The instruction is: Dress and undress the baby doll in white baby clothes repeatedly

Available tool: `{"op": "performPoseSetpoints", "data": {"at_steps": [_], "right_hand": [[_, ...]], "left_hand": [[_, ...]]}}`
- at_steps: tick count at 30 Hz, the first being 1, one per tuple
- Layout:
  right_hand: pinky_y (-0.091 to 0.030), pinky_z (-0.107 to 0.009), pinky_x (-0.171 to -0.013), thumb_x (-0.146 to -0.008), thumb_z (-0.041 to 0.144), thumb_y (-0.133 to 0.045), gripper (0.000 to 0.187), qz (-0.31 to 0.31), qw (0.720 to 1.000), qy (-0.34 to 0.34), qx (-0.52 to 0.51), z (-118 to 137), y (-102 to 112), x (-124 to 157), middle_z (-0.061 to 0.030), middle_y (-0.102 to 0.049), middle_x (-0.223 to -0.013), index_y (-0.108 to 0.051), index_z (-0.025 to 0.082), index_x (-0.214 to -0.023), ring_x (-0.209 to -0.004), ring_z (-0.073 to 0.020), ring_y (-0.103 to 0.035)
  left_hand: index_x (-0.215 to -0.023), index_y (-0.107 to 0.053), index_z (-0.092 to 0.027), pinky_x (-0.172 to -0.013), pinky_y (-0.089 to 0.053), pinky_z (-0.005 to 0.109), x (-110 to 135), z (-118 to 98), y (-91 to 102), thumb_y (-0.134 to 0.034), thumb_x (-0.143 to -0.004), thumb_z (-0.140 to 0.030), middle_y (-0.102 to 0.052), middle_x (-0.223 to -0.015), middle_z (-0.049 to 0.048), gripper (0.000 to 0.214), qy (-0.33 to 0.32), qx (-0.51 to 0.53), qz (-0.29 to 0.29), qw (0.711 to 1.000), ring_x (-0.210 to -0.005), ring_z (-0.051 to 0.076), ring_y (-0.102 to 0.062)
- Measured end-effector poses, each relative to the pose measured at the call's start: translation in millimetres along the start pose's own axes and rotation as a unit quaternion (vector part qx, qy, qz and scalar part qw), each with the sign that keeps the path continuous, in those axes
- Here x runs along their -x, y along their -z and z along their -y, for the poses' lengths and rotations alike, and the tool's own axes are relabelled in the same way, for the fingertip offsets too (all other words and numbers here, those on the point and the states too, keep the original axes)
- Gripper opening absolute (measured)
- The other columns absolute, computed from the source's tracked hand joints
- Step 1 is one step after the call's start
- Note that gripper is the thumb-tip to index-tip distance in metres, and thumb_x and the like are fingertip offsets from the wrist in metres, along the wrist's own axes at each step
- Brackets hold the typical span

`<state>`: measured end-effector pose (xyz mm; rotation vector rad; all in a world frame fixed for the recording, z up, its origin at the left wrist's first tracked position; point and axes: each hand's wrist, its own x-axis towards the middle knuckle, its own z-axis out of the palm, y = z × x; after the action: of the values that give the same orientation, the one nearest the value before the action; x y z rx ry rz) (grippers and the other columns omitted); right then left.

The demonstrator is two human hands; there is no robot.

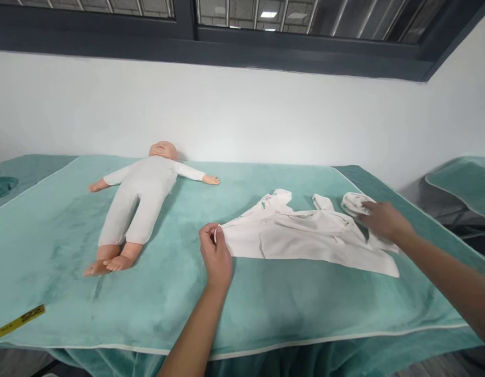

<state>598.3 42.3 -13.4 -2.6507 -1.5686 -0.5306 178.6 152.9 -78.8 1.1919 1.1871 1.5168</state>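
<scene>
Garment [289, 235] lies partly flat, one end not yet smooth; your left hand [216, 256] pinches its corner, your right hand [385, 220] pinches bunched fabric [351, 202].

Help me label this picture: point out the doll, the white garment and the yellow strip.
Doll [148, 179]: head view, on its white torso.
White garment [301, 238]: head view, on its middle.
Yellow strip [18, 323]: head view, middle of its visible part.

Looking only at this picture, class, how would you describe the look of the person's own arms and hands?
The left hand and right hand are both bare, without gloves. The left forearm and right forearm show no sleeve, watch or bracelet within the picture. No rings can be made out.
</scene>
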Motion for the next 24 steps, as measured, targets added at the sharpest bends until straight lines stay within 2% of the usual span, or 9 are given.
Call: {"op": "performPoseSetpoints", "data": {"at_steps": [2,5,8,11,14,17,20,22,24], "right_hand": [[-0.042,-0.036,-0.064,-0.084,0.03,-0.054,0.034,0.036,0.999,-0.006,-0.005,3,-5,7,-0.0241,-0.064,-0.104,-0.069,0.014,-0.109,-0.084,-0.0287,-0.063],[-0.044,-0.048,-0.074,-0.083,0.025,-0.05,0.045,0.038,0.999,-0.031,0.01,29,0,16,-0.0309,-0.051,-0.133,-0.06,0.015,-0.127,-0.106,-0.0411,-0.058],[-0.039,-0.059,-0.091,-0.086,0.019,-0.043,0.049,0.012,1.0,-0.011,0.022,63,15,20,-0.0264,-0.039,-0.148,-0.053,0.015,-0.133,-0.129,-0.047,-0.042],[-0.032,-0.063,-0.102,-0.089,0.017,-0.037,0.048,-0.013,0.999,0.04,0.017,91,23,17,-0.0207,-0.041,-0.15,-0.052,0.014,-0.135,-0.138,-0.0462,-0.031],[-0.039,-0.052,-0.102,-0.092,0.025,-0.039,0.043,0.01,0.992,0.125,-0.032,110,18,11,-0.0161,-0.055,-0.139,-0.057,0.016,-0.13,-0.129,-0.0358,-0.048],[-0.047,-0.041,-0.09,-0.093,0.033,-0.043,0.038,0.07,0.98,0.175,-0.071,124,10,6,-0.0112,-0.066,-0.123,-0.062,0.021,-0.123,-0.109,-0.0281,-0.062],[-0.046,-0.037,-0.079,-0.093,0.03,-0.043,0.03,0.102,0.976,0.177,-0.071,137,15,1,-0.0089,-0.069,-0.108,-0.067,0.022,-0.11,-0.096,-0.026,-0.064],[-0.044,-0.034,-0.073,-0.092,0.026,-0.044,0.026,0.102,0.974,0.187,-0.07,147,27,-1,-0.0083,-0.069,-0.1,-0.068,0.02,-0.1,-0.087,-0.0238,-0.064],[-0.042,-0.031,-0.068,-0.091,0.025,-0.047,0.022,0.077,0.97,0.211,-0.091,159,45,0,-0.007,-0.067,-0.098,-0.067,0.021,-0.098,-0.082,-0.0211,-0.062]], "left_hand": [[-0.102,-0.054,-0.02,-0.076,-0.044,0.026,0,0,-0.3,-0.051,-0.094,-0.037,-0.055,-0.087,0.0005,0.019,0.003,-0.007,0.0,1.0,-0.081,0.014,-0.054],[-0.101,-0.055,-0.02,-0.077,-0.044,0.027,0,-1,-0.6,-0.051,-0.093,-0.036,-0.055,-0.087,0.0004,0.018,0.0,-0.016,0.002,1.0,-0.081,0.015,-0.054],[-0.1,-0.055,-0.02,-0.077,-0.044,0.026,0,-2,-0.8,-0.051,-0.093,-0.035,-0.055,-0.087,0.0001,0.017,-0.007,-0.024,0.004,1.0,-0.081,0.015,-0.054],[-0.099,-0.055,-0.021,-0.076,-0.044,0.026,0,-2,-0.9,-0.052,-0.093,-0.035,-0.055,-0.085,-0.0004,0.016,-0.004,-0.032,0.005,0.999,-0.08,0.014,-0.054],[-0.098,-0.055,-0.02,-0.075,-0.045,0.026,-1,-2,-0.7,-0.052,-0.092,-0.035,-0.054,-0.084,-0.0004,0.016,-0.005,-0.037,0.004,0.999,-0.078,0.014,-0.054],[-0.098,-0.055,-0.02,-0.073,-0.046,0.026,-1,-1,-0.4,-0.051,-0.092,-0.035,-0.055,-0.084,0.0001,0.016,-0.006,-0.045,0.009,0.999,-0.077,0.015,-0.054],[-0.108,-0.056,-0.02,-0.081,-0.048,0.03,-2,2,-0.7,-0.051,-0.09,-0.027,-0.058,-0.095,0.0036,0.02,-0.026,-0.082,0.032,0.996,-0.087,0.017,-0.058],[-0.119,-0.054,-0.019,-0.091,-0.047,0.035,-3,3,-2.1,-0.051,-0.086,-0.018,-0.057,-0.11,0.0084,0.034,-0.072,-0.133,0.059,0.987,-0.103,0.02,-0.057],[-0.129,-0.052,-0.019,-0.101,-0.043,0.043,-3,2,-5.3,-0.052,-0.083,-0.014,-0.052,-0.124,0.0126,0.046,-0.143,-0.19,0.096,0.967,-0.119,0.025,-0.051]]}}
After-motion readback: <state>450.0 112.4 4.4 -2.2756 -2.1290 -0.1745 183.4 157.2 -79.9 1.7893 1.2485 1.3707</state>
